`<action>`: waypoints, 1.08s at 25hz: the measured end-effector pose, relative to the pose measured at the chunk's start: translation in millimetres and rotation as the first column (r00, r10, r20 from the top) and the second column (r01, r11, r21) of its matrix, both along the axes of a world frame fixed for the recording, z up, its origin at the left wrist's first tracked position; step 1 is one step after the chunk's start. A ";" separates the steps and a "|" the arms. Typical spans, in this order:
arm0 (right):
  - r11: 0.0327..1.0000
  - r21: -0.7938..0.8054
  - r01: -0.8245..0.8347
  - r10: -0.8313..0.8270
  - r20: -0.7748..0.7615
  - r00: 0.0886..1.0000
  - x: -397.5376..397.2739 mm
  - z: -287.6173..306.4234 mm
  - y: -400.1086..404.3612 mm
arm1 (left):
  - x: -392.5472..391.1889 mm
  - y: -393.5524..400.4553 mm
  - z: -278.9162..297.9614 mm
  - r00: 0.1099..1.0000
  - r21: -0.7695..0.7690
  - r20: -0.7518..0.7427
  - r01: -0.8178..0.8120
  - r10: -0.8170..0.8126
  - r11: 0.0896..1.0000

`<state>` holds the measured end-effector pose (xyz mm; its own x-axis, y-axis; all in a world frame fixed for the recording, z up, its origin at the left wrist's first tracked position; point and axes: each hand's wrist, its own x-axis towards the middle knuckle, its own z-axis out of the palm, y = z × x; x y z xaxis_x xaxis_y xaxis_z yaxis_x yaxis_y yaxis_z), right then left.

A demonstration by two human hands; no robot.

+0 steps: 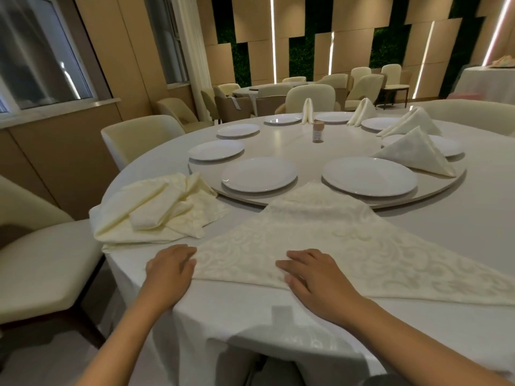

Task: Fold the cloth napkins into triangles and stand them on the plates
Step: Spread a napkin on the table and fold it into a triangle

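Note:
A cream patterned napkin (328, 240) lies flat on the table in front of me, folded into a large triangle with its tip pointing away. My left hand (170, 270) rests at the napkin's left corner, fingers bent down onto the cloth. Flat on the napkin's near edge lies my right hand (312, 277), fingers straight and pressing. Two empty white plates (259, 174) (369, 175) sit just beyond on the turntable (434, 188). A folded triangle napkin (415, 153) stands on a plate at the right, with others (415, 118) (361, 111) (307, 110) farther back.
A pile of unfolded cream napkins (156, 210) lies at the table's left edge. Further empty plates (216, 149) ring the turntable. A small brown jar (318, 132) stands at its centre. Cream chairs (139, 135) surround the table; another (41, 263) is close on my left.

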<state>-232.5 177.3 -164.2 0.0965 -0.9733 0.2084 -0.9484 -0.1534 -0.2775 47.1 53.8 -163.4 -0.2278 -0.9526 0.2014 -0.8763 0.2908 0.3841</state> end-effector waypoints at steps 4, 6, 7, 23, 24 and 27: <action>0.999 -0.046 0.003 -0.001 0.038 0.999 -0.1 -3.9 -1.0 | 12.8 -21.5 15.7 0.999 0.118 0.020 -0.045 0.043 0.992; 0.996 -0.090 -0.008 0.013 0.057 0.998 1.0 -3.7 0.5 | 12.6 -29.4 25.3 0.999 0.243 -0.020 -0.044 0.051 0.969; 0.991 -0.129 -0.029 0.034 0.038 0.999 0.9 -3.3 1.7 | 11.2 -32.8 29.2 0.998 0.292 -0.042 -0.039 0.053 0.956; 0.965 0.200 -0.168 0.094 0.335 0.938 2.0 42.5 29.2 | 35.0 13.4 92.9 0.863 0.466 -0.476 0.410 -0.169 0.784; 0.932 0.281 -0.230 0.115 0.372 0.921 1.3 47.6 32.3 | 34.3 21.5 100.1 0.790 0.476 -0.594 0.499 -0.154 0.724; 0.847 0.398 -0.354 0.119 0.507 0.854 1.0 52.3 34.3 | 12.4 40.5 112.7 0.598 0.455 -0.800 0.658 -0.048 0.600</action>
<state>-231.5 211.7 -111.8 0.3471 -0.9206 -0.1788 -0.6493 -0.0984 -0.7541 59.5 94.3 -50.6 -0.6702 -0.7218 -0.1727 -0.1564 -0.0902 0.9836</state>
